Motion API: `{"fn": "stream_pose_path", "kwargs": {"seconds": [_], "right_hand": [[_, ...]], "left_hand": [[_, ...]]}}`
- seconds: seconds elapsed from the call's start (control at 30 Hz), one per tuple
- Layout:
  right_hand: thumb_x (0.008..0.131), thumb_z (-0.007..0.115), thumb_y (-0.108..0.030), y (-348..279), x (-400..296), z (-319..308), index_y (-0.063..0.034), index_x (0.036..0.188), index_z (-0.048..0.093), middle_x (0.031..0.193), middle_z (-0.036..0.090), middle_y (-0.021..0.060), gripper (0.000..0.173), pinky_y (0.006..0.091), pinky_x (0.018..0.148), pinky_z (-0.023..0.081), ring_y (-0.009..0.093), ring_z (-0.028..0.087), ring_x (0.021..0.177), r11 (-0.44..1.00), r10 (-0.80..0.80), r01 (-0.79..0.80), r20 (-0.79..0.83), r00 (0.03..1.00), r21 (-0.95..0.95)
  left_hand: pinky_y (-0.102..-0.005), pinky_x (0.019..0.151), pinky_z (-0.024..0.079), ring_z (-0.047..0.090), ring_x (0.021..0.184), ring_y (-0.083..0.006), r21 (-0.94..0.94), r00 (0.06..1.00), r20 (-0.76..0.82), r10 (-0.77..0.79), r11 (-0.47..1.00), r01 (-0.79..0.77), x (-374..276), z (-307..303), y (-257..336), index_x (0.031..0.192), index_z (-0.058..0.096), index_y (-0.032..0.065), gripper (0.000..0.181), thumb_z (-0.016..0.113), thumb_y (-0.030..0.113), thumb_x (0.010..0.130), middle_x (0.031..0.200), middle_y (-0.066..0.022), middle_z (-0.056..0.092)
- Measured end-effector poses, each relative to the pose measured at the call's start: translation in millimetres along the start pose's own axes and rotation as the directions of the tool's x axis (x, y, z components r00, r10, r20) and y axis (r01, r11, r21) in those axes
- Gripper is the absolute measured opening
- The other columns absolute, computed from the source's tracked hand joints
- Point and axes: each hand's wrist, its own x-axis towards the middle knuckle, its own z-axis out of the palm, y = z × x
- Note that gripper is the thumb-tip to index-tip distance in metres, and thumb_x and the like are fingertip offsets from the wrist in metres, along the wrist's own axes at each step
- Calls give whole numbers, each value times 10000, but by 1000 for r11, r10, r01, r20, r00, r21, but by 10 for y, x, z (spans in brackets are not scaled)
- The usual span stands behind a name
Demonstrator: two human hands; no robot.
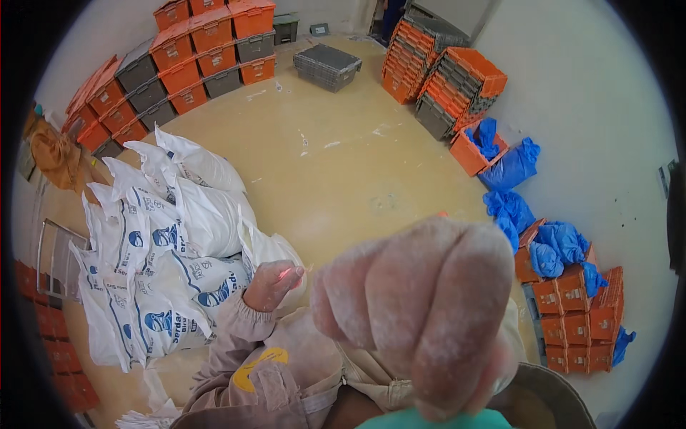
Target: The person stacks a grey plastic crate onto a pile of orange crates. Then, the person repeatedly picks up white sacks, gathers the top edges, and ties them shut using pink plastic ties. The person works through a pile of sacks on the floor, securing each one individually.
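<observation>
My left hand [274,281], dusted with white powder, is beside the printed white sacks [209,214] at the left, its thumb and fingers closed around a small red thing [288,274] that I cannot identify. My right hand [418,311] is a powdery fist very near the camera, right of centre, covering part of my beige work clothes [300,343]. What it may hold is hidden; a small orange-red tip [442,214] shows just above its knuckles. The full sacks lie stacked in several layers. Something teal [439,421] shows at the bottom edge, below the fist.
Orange and grey lidded crates [177,75] line the back left wall; nested crates [455,91] stand at back right. A grey crate [327,67] sits on the floor. Blue plastic bags [509,166] and more orange crates [579,327] are at right. A person [56,153] is partly seen at far left.
</observation>
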Motion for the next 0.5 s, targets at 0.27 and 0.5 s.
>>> {"fn": "stream_pose_path", "kwargs": {"seconds": [0.27,0.5], "right_hand": [[800,642,-195,545,-193,27,9,788,597,669,553,77,210,321,534,388,187,482,567,841,274,-316,-159,949,-439],[792,627,-211,1015,-631,-25,1,857,586,732,574,78,226,317,617,433,208,541,646,299,587,-701,-454,670,-648]], "left_hand": [[-285,485,371,450,498,-125,-222,997,-64,-30,975,15,-281,-300,-459,641,554,6,371,522,297,869,524,-61,486],[-275,505,375,455,527,-111,-278,999,-30,-29,960,20,-409,-521,-571,640,550,-7,370,530,278,875,561,-72,507]]}}
